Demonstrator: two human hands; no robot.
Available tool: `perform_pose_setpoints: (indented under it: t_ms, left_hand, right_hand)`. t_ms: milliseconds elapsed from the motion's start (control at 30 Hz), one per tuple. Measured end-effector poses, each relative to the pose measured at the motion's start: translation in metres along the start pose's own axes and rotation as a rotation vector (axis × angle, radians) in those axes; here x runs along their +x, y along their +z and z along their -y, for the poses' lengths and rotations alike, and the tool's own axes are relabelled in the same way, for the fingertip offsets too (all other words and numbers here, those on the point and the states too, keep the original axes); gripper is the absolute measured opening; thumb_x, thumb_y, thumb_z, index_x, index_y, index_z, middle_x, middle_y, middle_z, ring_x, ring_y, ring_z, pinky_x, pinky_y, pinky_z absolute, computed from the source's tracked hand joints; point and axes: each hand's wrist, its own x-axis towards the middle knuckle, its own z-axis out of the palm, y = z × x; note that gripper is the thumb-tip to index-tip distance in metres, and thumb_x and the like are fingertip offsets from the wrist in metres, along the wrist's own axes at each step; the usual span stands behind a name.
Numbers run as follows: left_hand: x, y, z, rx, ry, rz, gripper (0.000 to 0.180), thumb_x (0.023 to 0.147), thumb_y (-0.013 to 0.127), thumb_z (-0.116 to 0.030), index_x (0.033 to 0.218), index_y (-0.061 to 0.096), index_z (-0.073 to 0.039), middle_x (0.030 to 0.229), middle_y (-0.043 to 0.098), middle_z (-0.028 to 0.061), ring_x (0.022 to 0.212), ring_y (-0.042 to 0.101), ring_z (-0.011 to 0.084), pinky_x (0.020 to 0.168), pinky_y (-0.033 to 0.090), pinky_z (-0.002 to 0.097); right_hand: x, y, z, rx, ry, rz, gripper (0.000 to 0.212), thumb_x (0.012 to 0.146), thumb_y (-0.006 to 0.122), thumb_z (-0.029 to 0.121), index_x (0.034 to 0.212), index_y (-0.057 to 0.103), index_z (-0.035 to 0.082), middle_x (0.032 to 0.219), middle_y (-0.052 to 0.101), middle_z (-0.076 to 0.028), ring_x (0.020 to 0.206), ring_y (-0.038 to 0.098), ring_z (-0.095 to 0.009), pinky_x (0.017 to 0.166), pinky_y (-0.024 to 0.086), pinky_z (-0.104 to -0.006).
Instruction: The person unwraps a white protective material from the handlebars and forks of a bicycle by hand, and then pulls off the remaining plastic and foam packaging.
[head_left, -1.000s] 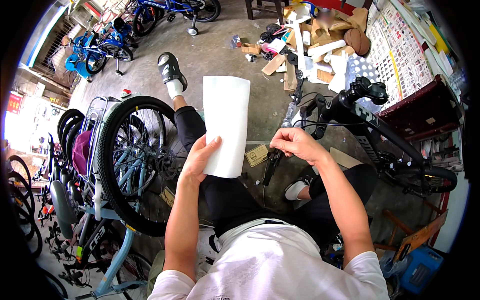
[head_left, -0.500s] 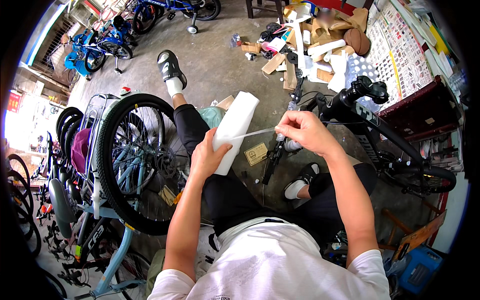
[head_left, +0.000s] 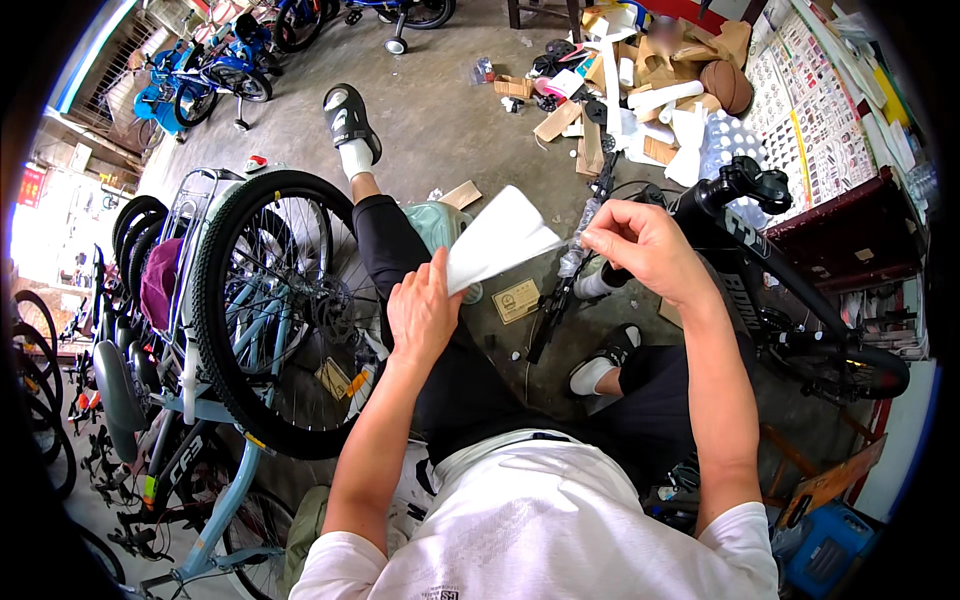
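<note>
My left hand (head_left: 425,312) is closed around the lower end of a white foam wrapping sheet (head_left: 505,238), which fans out toward the upper right above my lap. My right hand (head_left: 640,248) is in a pinch just beyond the sheet's right corner. Whatever its fingertips hold is too thin to make out. Below and between both hands, a black handlebar (head_left: 560,300), partly in clear wrap, slants over the floor. A small tan box (head_left: 517,301) lies beside it.
A bicycle wheel (head_left: 205,330) stands close on my left, with more bikes behind it. To my right is a black bicycle frame (head_left: 760,260). Cardboard and packing scraps (head_left: 640,100) pile up ahead near a basketball (head_left: 727,87). A blue case (head_left: 830,545) sits at lower right.
The foam sheet has gone from a narrow folded strip to a wider fan, tilted further right. The clear strip stretched to my right hand no longer shows plainly. My right hand has shifted slightly right.
</note>
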Motion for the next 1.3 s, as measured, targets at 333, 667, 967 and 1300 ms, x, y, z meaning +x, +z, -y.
perform_pose_setpoints:
  t_ms: [333,667,967,1300]
  left_hand:
    - [-0.012,0.004,-0.013,-0.071,0.218,-0.035,0.064,0.069,0.083,-0.010,0.128,0.059,-0.010,0.105,0.069,0.0038,0.098,0.063,0.0241,0.080,0.044,0.0394]
    - [-0.016,0.014,-0.022,-0.112,0.154,0.097,0.052,0.076,0.083,-0.022,0.122,0.061,-0.011,0.101,0.073,0.0056,0.093,0.066,0.0262,0.078,0.044,0.0402]
    - [-0.019,0.019,-0.021,-0.021,0.198,0.101,0.054,0.076,0.083,-0.020,0.124,0.059,-0.010,0.096,0.071,0.0045,0.089,0.066,0.0256,0.077,0.044,0.0402]
    - [-0.025,0.035,-0.022,-0.037,0.074,0.130,0.059,0.080,0.080,-0.024,0.133,0.057,-0.009,0.088,0.072,0.0081,0.081,0.068,0.0280,0.072,0.046,0.0422]
  right_hand:
    - [0.005,-0.002,0.017,0.002,-0.042,-0.024,0.021,0.096,0.071,0.018,0.084,0.067,0.001,0.069,0.056,0.006,0.064,0.047,-0.002,0.057,0.036,-0.0232]
    - [0.004,-0.007,0.030,0.097,-0.117,-0.131,0.019,0.095,0.070,0.017,0.081,0.066,0.005,0.071,0.056,0.007,0.062,0.045,-0.002,0.057,0.036,-0.0210]
    - [-0.009,-0.026,0.039,0.273,-0.232,-0.314,0.015,0.095,0.066,0.015,0.086,0.068,0.003,0.077,0.062,0.002,0.065,0.049,-0.003,0.061,0.040,-0.0219]
    - [-0.028,-0.019,0.050,0.241,-0.236,-0.226,0.016,0.095,0.067,0.016,0.087,0.067,0.003,0.078,0.063,0.002,0.066,0.050,-0.003,0.061,0.040,-0.0198]
